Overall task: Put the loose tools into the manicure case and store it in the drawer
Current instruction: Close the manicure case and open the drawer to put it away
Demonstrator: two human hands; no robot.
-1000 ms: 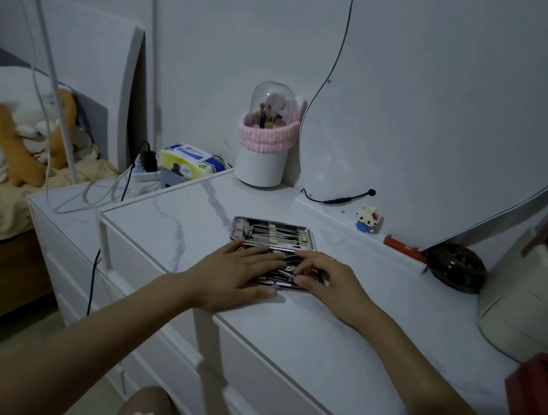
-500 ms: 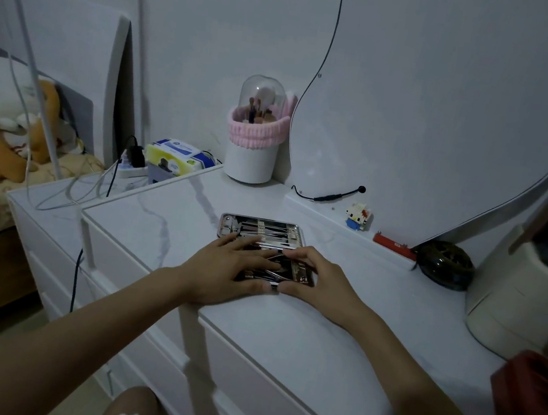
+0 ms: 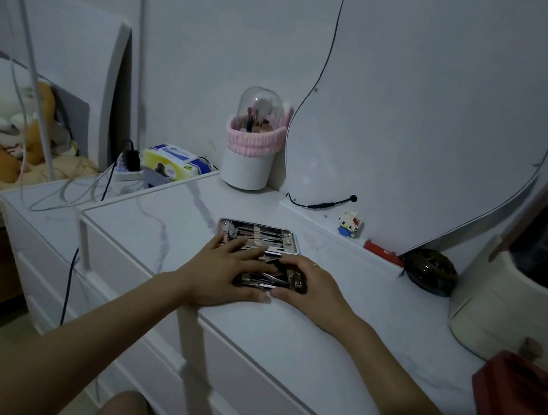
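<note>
The manicure case (image 3: pixel 258 236) lies open on the white marble-look dresser top (image 3: pixel 283 343), with metal tools strapped in its far half. Its near half (image 3: pixel 279 278) is mostly covered by my hands; a few metal tools show between them. My left hand (image 3: pixel 222 277) lies flat on the near half with its fingers spread over the tools. My right hand (image 3: pixel 313 286) curls over the near half's right end, thumb at the front edge next to my left thumb. White drawer fronts (image 3: pixel 276 400) run below the top, all closed.
Behind the case stand a white brush holder with a pink band (image 3: pixel 249 159), a wavy mirror (image 3: pixel 431 123), a small toy figure (image 3: pixel 350 222) and a dark round object (image 3: pixel 430 271). A cream organizer (image 3: pixel 513 298) and red cloth (image 3: pixel 523 410) fill the right. Cables (image 3: pixel 106 183) trail left.
My right hand has slid to the near half's right end and both thumbs now meet at its front edge. My left hand stays flat on the case. The case has not moved.
</note>
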